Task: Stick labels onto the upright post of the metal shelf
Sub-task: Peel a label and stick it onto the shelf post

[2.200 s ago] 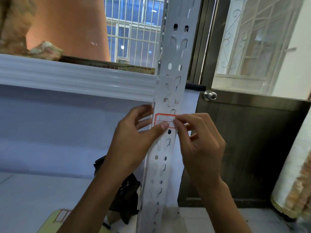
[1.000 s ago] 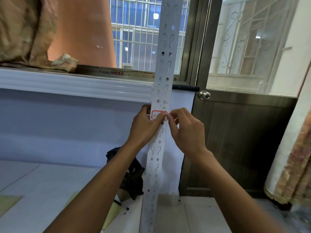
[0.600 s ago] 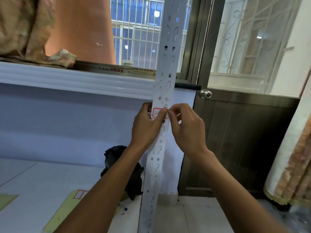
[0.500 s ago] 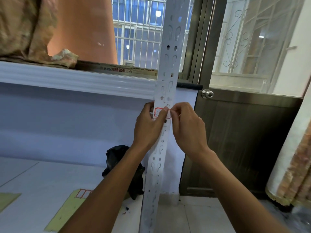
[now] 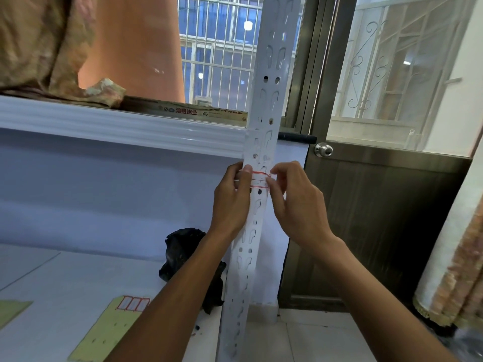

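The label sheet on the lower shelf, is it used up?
No, the label sheet shows a row of red-bordered labels at its top edge.

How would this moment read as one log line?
step: pressing red-bordered white paper label onto perforated white metal post | left hand: on label | right hand: on label

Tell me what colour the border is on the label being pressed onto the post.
Red, around a white label, seen in the head view.
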